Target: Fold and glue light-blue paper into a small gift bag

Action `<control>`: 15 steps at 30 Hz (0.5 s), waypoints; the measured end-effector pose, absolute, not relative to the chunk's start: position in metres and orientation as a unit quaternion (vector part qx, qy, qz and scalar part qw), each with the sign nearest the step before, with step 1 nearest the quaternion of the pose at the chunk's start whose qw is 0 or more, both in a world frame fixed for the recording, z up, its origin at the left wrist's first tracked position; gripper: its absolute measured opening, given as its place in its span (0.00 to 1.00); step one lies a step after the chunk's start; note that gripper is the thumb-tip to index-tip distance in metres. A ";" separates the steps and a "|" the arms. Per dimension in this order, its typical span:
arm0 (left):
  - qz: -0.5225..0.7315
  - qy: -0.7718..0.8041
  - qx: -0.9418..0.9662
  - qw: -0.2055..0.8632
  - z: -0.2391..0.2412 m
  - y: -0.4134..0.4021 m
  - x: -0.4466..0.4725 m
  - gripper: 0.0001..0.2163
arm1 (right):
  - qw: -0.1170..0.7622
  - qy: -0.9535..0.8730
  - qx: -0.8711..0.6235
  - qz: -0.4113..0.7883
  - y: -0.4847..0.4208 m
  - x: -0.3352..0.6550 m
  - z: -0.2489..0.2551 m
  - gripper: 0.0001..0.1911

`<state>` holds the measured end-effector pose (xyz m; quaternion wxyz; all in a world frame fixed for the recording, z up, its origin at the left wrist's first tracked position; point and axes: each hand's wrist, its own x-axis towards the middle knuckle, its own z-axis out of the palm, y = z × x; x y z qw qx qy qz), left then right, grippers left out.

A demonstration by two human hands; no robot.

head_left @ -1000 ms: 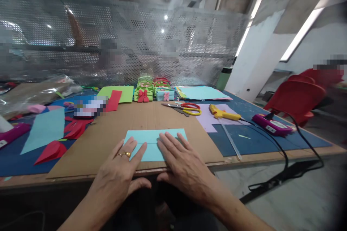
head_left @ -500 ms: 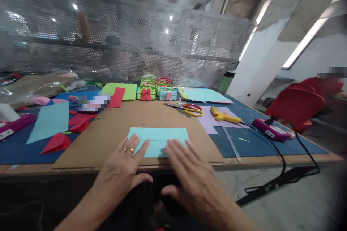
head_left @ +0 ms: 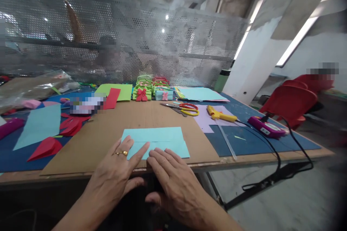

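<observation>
A folded sheet of light blue paper (head_left: 159, 140) lies flat on a brown cardboard sheet (head_left: 108, 122) at the table's near edge. A crease or flap edge runs across its middle. My left hand (head_left: 115, 162), with a gold ring, rests its fingertips on the paper's left part, fingers spread. My right hand (head_left: 173, 173) is flat with fingers stretched out, its fingertips on the paper's near edge, close to the left index finger. Neither hand grasps anything.
Scissors (head_left: 187, 109), a yellow glue gun (head_left: 221, 114) and a purple power unit (head_left: 267, 128) lie right. Small paper bags (head_left: 142, 94) stand at the back. Red paper pieces (head_left: 48, 148) and a phone (head_left: 86, 104) lie left. A person (head_left: 311, 79) sits far right.
My right hand has slid left and toward me along the paper, closer to my left hand. The view has shifted slightly right.
</observation>
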<state>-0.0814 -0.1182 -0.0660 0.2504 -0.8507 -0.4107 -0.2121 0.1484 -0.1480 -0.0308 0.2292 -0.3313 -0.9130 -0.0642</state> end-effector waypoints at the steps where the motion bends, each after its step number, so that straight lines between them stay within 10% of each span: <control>1: -0.207 -0.411 -0.851 0.252 -0.065 -0.119 -0.081 0.47 | 0.236 -0.914 -0.325 -0.065 -0.148 0.151 -0.031 0.37; 15: -0.211 -0.396 -0.853 0.266 -0.064 -0.115 -0.080 0.47 | 0.274 -0.869 -0.405 -0.073 -0.134 0.199 -0.019 0.19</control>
